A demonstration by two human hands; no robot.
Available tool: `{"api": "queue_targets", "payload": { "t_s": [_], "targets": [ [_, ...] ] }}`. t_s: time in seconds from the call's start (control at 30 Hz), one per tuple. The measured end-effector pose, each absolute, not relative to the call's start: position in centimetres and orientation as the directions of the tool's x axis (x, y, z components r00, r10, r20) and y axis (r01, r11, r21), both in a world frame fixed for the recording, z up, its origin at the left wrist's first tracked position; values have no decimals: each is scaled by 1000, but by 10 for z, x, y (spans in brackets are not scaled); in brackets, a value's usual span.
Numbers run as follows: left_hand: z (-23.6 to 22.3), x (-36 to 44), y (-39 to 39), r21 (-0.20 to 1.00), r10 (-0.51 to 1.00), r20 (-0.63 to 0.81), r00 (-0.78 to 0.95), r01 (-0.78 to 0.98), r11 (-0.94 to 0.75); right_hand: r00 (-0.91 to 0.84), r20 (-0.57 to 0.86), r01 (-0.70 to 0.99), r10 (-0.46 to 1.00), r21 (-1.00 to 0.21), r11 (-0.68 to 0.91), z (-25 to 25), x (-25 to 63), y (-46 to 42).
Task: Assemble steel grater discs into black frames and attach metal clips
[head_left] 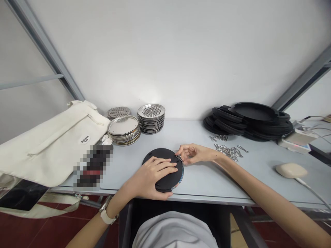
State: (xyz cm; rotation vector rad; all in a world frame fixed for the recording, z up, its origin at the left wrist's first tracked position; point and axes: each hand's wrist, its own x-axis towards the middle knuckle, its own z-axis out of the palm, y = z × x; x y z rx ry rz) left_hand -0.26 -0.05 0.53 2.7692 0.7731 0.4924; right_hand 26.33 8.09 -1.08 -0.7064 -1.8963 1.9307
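Note:
A round black disc (165, 179) lies on the table close to its front edge, with a shiny coloured rim showing along its right side. My left hand (152, 175) rests flat on top of it, fingers spread, thumb at the near edge. At the disc's upper right edge, my right hand (192, 154) pinches a small silver metal clip (179, 158) between thumb and fingers. The clip touches the disc's rim; whether it is hooked on cannot be made out. Similar loose metal clips (229, 151) are scattered to the right.
Behind stand stacks of round metal grater plates (151, 112) and smooth metal discs (123, 125). Black round trays (254, 112) are piled at the back right. A cream bag (59, 137) lies left; a white mouse-like device (291, 170) and cables sit right.

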Motion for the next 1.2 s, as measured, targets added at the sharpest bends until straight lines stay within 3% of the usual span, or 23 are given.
{"api": "queue_targets", "payload": {
  "t_s": [0.6, 1.2],
  "targets": [
    [5, -3, 0, 299, 536, 247, 807, 463, -835, -787, -48, 128, 616, -988, 86, -9, 258, 71],
    [5, -3, 0, 307, 538, 239, 808, 463, -832, -802, -26, 113, 597, -988, 109, -12, 257, 72]
  ]
}}
